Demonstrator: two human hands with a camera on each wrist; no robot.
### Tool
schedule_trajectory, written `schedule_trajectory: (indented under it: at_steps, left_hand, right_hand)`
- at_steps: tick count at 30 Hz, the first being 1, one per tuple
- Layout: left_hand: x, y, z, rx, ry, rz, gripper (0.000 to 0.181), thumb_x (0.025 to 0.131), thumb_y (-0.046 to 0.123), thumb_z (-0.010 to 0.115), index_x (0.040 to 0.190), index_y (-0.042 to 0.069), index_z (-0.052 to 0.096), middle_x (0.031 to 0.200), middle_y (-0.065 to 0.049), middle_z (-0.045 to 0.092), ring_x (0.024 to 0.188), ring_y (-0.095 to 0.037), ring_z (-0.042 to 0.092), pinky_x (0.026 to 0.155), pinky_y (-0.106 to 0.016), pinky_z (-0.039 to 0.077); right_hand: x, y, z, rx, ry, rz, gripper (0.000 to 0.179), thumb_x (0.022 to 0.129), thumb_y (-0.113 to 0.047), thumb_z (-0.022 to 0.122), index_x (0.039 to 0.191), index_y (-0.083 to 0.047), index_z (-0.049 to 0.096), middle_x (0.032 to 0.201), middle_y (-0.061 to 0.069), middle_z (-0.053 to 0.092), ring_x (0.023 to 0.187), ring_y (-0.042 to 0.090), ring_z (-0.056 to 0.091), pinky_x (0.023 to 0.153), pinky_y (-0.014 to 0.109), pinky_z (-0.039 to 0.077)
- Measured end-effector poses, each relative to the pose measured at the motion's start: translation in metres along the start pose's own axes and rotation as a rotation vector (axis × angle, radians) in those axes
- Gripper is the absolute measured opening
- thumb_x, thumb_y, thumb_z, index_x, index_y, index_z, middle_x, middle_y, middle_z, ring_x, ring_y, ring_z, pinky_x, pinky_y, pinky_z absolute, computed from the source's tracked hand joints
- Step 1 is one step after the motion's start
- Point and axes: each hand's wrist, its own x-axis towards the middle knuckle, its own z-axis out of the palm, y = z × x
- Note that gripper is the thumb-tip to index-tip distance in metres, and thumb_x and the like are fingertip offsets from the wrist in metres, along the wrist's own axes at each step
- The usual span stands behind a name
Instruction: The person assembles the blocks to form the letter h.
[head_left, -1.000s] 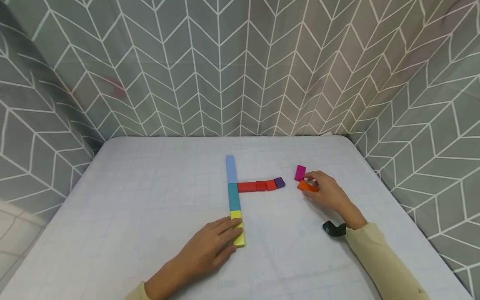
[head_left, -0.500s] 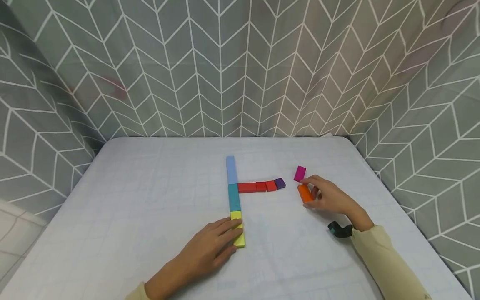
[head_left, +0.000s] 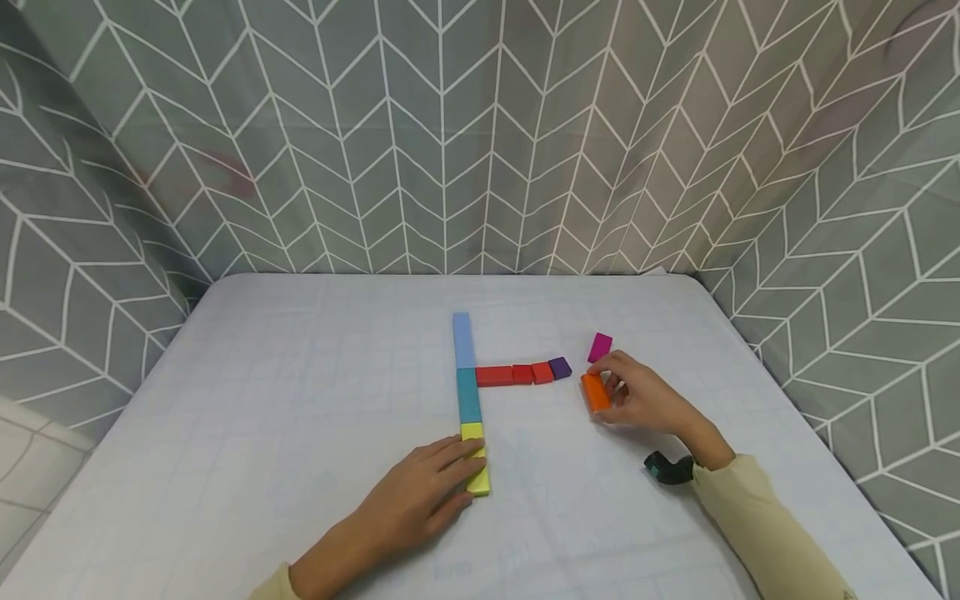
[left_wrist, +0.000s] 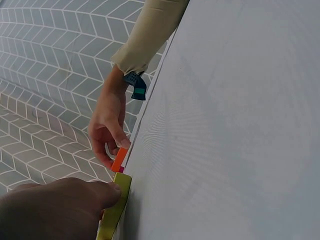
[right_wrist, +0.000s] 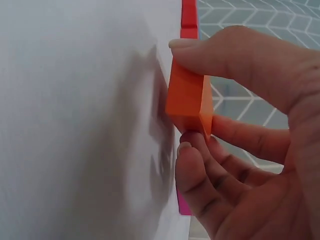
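My right hand (head_left: 647, 398) pinches an orange block (head_left: 596, 392) between thumb and fingertips. In the right wrist view the orange block (right_wrist: 187, 95) is tilted close over the table, the thumb on one end. My left hand (head_left: 416, 492) lies with extended fingers across a yellow block (head_left: 477, 483). That block continues a column with a teal block (head_left: 468, 396) and a light blue block (head_left: 463, 340). From the column a row runs right: a long red block (head_left: 494, 377), two short red blocks (head_left: 532, 374) and a purple block (head_left: 560, 368).
A magenta block (head_left: 600, 347) lies just beyond the right hand's fingers. The white-covered table (head_left: 300, 375) ends at a patterned curtain (head_left: 465, 150) behind and at the sides. A dark wrist device (head_left: 668, 468) sits at the right sleeve.
The right hand has turned the orange block from crosswise to nearly lengthwise and brought it left, toward the purple block. The left hand has stayed on the yellow block.
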Motion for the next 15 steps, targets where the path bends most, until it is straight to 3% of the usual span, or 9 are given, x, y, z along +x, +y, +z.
schedule_trajectory:
  at_steps: [15]
  left_hand:
    - [0.000,0.001,0.000,-0.003,-0.015,-0.014,0.048,0.092,0.039,0.057,0.137,0.025,0.048,0.143,0.009,0.037,0.131,-0.016,0.033,0.099,-0.043,0.038]
  right_hand:
    - [0.007,-0.011,0.017,0.000,-0.012,0.010,0.060,0.067,-0.025,0.086,0.116,-0.009,0.056,0.103,0.002,0.049,0.082,0.019,0.054,0.067,0.027,0.053]
